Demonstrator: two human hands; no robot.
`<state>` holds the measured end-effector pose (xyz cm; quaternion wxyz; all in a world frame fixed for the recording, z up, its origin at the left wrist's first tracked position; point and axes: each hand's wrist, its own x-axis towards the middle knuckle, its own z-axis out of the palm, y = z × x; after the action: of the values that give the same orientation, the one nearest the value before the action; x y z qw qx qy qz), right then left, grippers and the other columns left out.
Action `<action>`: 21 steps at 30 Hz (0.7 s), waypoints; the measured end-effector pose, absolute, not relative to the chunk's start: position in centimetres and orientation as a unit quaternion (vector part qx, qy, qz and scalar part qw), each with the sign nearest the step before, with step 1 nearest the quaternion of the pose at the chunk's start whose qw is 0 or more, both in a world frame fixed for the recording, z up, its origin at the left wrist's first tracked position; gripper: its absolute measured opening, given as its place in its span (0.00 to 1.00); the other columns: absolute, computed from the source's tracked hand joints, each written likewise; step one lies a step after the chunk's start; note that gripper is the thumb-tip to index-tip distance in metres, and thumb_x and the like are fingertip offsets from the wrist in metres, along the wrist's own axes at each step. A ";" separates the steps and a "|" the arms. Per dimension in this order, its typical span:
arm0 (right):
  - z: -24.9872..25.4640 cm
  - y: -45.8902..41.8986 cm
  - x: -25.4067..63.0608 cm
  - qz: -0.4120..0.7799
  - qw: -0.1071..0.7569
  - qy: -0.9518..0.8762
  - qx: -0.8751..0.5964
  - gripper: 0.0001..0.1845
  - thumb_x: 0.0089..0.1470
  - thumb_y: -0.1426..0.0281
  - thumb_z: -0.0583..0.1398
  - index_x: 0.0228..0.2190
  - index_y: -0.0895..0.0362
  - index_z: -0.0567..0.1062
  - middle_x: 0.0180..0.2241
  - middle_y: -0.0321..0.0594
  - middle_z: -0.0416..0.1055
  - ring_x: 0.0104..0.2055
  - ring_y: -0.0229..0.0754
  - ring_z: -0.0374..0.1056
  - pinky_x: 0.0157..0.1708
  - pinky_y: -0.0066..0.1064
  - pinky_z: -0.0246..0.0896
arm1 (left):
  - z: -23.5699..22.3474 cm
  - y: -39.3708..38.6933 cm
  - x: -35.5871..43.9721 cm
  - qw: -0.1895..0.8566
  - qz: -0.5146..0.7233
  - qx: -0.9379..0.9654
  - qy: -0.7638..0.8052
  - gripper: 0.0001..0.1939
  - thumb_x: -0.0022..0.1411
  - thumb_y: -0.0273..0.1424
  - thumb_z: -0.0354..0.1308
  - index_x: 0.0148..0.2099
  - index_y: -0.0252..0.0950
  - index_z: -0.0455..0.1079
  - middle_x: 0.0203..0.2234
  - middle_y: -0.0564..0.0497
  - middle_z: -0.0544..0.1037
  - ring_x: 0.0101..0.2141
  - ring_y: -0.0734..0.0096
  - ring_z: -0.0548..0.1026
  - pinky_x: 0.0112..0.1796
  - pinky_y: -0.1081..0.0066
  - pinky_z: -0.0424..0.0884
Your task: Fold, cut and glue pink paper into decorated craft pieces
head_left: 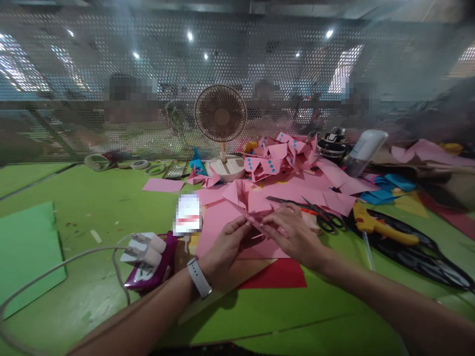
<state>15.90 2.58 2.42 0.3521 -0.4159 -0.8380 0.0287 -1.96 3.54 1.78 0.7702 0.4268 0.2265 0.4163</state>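
Observation:
Between my two hands is a folded piece of pink paper (237, 195), its pleats standing up at the far end. My left hand (233, 242) pinches its near edge from the left, with a grey band on the wrist. My right hand (289, 230) has its fingers closed on the same edge from the right. Beneath them lie a flat pink sheet (213, 222) and a red sheet (278, 275). Black scissors (322, 215) lie just beyond my right hand. Parts of the fingers hide each other.
A small fan (220, 113) stands at the back, beside a heap of folded pink paper pieces (282, 155). A yellow glue gun (384, 227) lies right. On the left are a lit phone (188, 213), a white charger (144, 248) with a cable, and a green sheet (29, 252).

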 end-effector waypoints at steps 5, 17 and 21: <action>2.4 2.4 15.9 0.004 0.366 -0.828 -0.425 0.05 0.57 0.68 0.56 0.35 0.54 0.72 0.31 0.37 0.74 0.37 0.42 0.65 0.46 0.40 0.45 | 1.9 3.4 -2.0 0.769 0.419 0.425 0.228 0.11 0.62 0.32 0.54 0.44 0.34 0.72 0.46 0.42 0.74 0.46 0.62 0.72 0.53 0.58 0.61; 2.5 2.4 15.7 -0.002 0.362 -0.835 -0.415 0.04 0.56 0.69 0.57 0.32 0.54 0.72 0.28 0.34 0.73 0.35 0.40 0.64 0.47 0.40 0.43 | 1.4 3.5 -2.0 0.756 0.409 0.453 0.239 0.07 0.60 0.29 0.58 0.41 0.34 0.72 0.39 0.47 0.76 0.40 0.69 0.74 0.49 0.63 0.65; 2.6 2.3 15.7 0.002 0.354 -0.838 -0.415 0.05 0.57 0.69 0.56 0.33 0.53 0.73 0.28 0.34 0.73 0.36 0.41 0.63 0.48 0.40 0.42 | 1.3 3.6 -2.0 0.754 0.405 0.463 0.230 0.06 0.60 0.30 0.57 0.41 0.35 0.72 0.39 0.48 0.76 0.39 0.70 0.74 0.48 0.63 0.66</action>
<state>15.71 2.33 2.58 0.3541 -0.4150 -0.8381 0.0017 -2.00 3.60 1.26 0.7537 0.4634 0.2297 0.4055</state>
